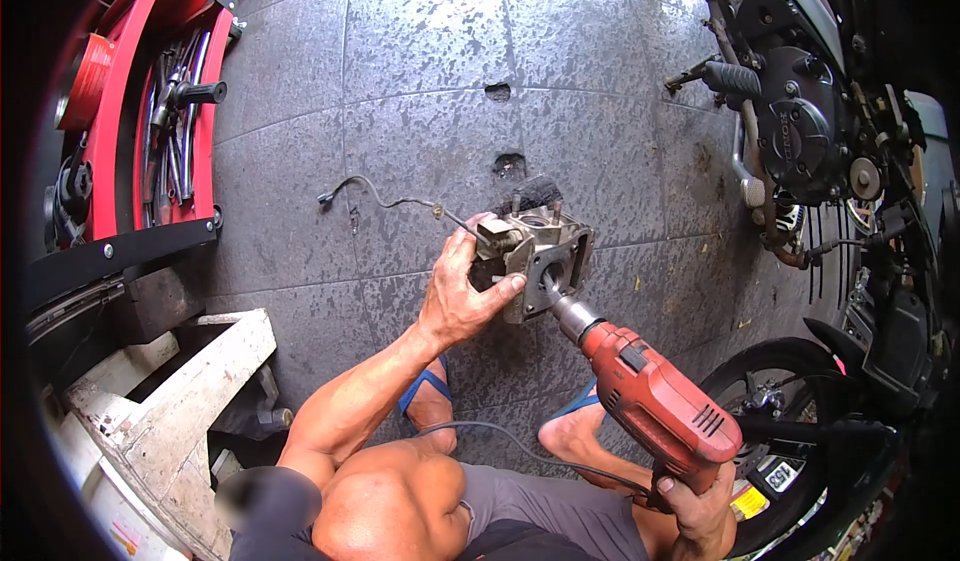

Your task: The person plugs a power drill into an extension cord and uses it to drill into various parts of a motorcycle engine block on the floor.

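Observation:
My left hand (468,286) is closed around the left side of a grey metal engine cylinder head (540,246), its thumb pressed along the near edge. From that part a thin dark cable with a small plug (380,198) trails left over the floor. In my right hand (695,511) is the handle of a red corded power drill (660,396). Its silver chuck (575,314) points up and left at the round opening in the part's near face. The tip of the bit is inside or right at that opening; how deep, I cannot tell.
A red tool cart (215,111) with a tray of metal tools (178,126) stands left, above a worn white metal stand (215,371). Along the right is a motorcycle with its engine (795,126) and wheel (775,376). The drill's cord (520,444) crosses my legs above the tiled floor (430,51).

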Tool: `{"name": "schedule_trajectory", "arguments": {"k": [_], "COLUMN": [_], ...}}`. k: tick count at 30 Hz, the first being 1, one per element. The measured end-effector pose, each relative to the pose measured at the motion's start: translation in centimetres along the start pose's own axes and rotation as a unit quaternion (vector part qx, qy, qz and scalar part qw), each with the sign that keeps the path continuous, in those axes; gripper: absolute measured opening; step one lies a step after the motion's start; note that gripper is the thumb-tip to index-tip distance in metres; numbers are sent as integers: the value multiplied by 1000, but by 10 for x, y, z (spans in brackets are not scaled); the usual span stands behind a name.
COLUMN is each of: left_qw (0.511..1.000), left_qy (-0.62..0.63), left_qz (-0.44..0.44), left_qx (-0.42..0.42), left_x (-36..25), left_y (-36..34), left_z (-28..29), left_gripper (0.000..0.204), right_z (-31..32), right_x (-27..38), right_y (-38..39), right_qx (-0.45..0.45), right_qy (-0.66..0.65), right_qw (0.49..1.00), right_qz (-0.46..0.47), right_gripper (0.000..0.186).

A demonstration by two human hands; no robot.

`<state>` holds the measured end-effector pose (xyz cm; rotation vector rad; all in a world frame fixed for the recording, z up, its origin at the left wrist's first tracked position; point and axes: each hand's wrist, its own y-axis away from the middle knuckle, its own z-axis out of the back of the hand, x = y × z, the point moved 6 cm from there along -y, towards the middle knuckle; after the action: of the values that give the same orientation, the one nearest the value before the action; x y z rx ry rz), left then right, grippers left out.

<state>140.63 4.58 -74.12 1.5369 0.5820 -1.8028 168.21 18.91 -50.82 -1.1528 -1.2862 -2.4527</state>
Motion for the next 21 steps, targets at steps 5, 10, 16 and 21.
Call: {"name": "schedule_trajectory", "arguments": {"k": [5, 10, 16, 21], "left_qw": [1000, 1000, 999, 998], "left_qy": [20, 23, 43, 59], "left_qz": [8, 9, 32, 35], "left_qx": [-1, 2, 5, 7], "left_x": [0, 1, 4, 3], "left_y": [-2, -3, -3, -3], "left_z": [2, 3, 4, 4], "left_gripper": [79, 81, 81, 78], "right_z": [-4, -7, -9, 0], "right_x": [2, 5, 6, -4], "right_y": [1, -1, -2, -3], "right_qx": [-10, 0, 4, 15], "right_qy": [-4, -8, 5, 8], "right_qw": [1000, 1000, 1000, 999], "right_qz": [7, 12, 18, 31], "right_gripper": [66, 67, 69, 69]}}
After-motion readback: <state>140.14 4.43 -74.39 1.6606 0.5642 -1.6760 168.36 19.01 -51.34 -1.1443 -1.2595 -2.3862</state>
